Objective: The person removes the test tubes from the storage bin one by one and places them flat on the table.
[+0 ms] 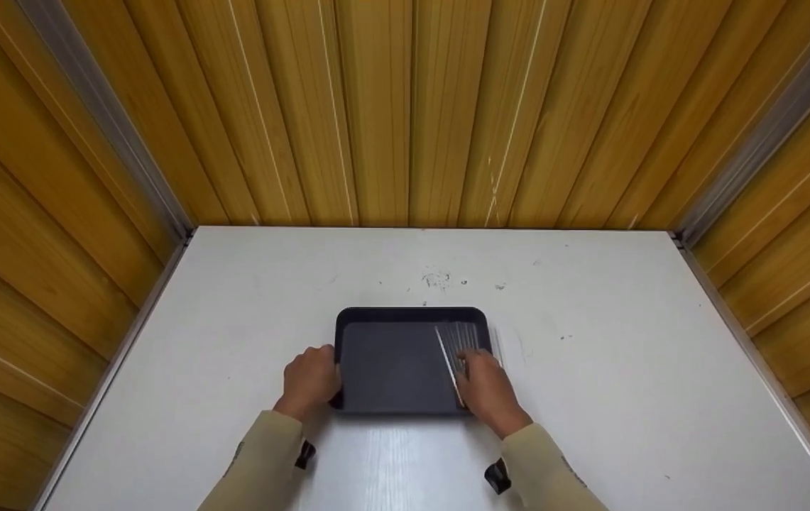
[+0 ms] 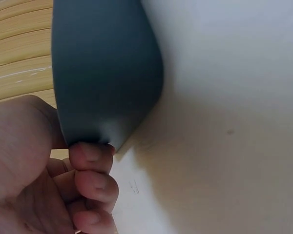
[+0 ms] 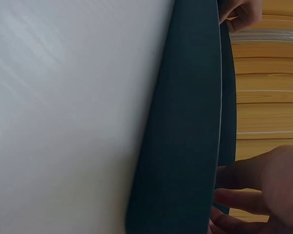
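A dark rectangular tray (image 1: pixel 397 369) lies on the white table. My left hand (image 1: pixel 311 376) grips its left side; in the left wrist view, curled fingers (image 2: pixel 93 180) of that hand hold the tray's corner edge (image 2: pixel 107 73). At the tray's right side, a row of thin, straight, pale sticks (image 1: pixel 449 348) fans lengthwise, partly blurred. My right hand (image 1: pixel 486 387) grips them from above, thumb toward the tray's middle. In the right wrist view, the front wall (image 3: pixel 185 117) of the tray hides the fingertips of my right hand (image 3: pixel 259 195) and the sticks.
The white table (image 1: pixel 610 369) extends on both sides of the tray, with small dark marks (image 1: pixel 436 279) behind it. Wood-patterned panels (image 1: pixel 376 113) enclose the back and both sides. Metal posts (image 1: pixel 113 121) stand at the corners.
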Demonstrator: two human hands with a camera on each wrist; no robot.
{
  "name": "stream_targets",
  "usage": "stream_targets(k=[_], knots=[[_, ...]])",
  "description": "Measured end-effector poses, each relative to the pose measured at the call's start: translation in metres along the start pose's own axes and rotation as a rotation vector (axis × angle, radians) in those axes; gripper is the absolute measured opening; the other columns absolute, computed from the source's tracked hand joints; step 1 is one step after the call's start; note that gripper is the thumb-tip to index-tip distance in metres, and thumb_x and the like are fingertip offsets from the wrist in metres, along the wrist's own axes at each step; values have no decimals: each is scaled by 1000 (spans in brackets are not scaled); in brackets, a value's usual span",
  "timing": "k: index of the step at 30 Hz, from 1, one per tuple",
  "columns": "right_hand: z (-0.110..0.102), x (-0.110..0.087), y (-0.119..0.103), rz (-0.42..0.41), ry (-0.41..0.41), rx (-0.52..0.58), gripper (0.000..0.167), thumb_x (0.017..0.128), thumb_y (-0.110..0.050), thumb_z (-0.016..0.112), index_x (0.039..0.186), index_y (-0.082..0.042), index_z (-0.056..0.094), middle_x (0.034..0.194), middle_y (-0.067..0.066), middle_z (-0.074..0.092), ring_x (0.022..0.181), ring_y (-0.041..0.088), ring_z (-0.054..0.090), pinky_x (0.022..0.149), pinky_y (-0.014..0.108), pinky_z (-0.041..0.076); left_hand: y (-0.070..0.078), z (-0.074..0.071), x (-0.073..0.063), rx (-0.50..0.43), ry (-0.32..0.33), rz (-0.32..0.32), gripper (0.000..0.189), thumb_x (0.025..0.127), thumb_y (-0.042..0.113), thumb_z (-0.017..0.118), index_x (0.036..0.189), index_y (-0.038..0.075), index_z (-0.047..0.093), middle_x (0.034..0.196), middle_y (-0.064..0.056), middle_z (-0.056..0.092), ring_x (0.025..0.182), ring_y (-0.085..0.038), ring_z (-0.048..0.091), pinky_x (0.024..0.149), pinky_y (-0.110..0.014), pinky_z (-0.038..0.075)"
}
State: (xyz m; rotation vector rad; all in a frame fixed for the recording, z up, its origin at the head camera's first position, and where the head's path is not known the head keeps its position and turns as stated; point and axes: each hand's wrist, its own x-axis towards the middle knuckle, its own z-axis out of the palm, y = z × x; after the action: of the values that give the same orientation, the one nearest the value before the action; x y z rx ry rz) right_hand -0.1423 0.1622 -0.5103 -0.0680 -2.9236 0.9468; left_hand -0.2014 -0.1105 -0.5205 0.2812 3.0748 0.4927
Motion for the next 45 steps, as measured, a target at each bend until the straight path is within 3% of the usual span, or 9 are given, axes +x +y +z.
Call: stream_targets(k=[17,26,33,45], knots=[[8,5,-1,-44,5,-66,39,83,0,67,120,7,59,113,25,63,106,38,63,88,46,51,1,1,-1,-2,-11,-21,14,88,15,64,85,1,65,72,-12,65,58,-21,58,53,-38,46],[12,5,-6,-44,18,-91,42,81,-2,71,120,6,58,111,25,63,99,39,65,83,47,52,2,-2,-2,0,3,-9,15,88,15,63,84,0,64,73,-14,65,59,-23,58,53,-40,46],[16,6,-11,-48,-17,-136,44,79,-3,74,117,9,56,105,27,66,86,40,68,73,46,54,0,0,-3,23,2,-6,16,88,16,65,83,1,64,72,-14,65,61,-26,63,51,-40,47],[14,10,-9,-27,-27,-91,37,81,3,67,115,12,57,100,28,67,90,41,68,73,47,54,0,0,-3,30,16,-1,17,87,17,67,87,0,66,74,-15,66,64,-28,65,53,-41,49]])
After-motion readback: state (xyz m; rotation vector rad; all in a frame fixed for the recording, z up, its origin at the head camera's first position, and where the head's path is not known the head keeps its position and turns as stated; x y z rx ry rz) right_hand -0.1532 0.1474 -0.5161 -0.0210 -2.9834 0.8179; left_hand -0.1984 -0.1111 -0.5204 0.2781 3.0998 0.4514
